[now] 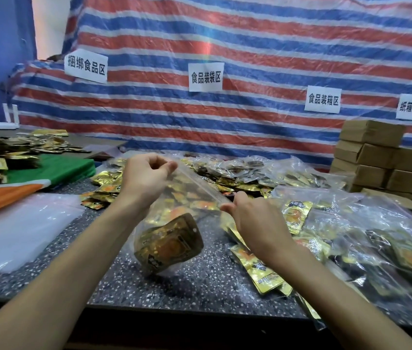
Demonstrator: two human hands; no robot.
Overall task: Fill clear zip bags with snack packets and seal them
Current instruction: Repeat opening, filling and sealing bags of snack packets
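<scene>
Clear bag held in the air over the counter, at centre, tilted so that its zip strip runs from upper left to lower right. Left hand pinches the far end of the strip between thumb and forefinger, the other fingers curled. Right hand, seen from the back, pinches the near end. Gold packets lie gathered in the bag's lower corner, clear of the counter. Whether the strip is sealed cannot be told.

Loose packets are heaped on the counter behind the bag. Filled bags lie to the right, and a stack of empty bags to the left. Boxes are stacked at far right. A striped tarp with paper labels forms the backdrop.
</scene>
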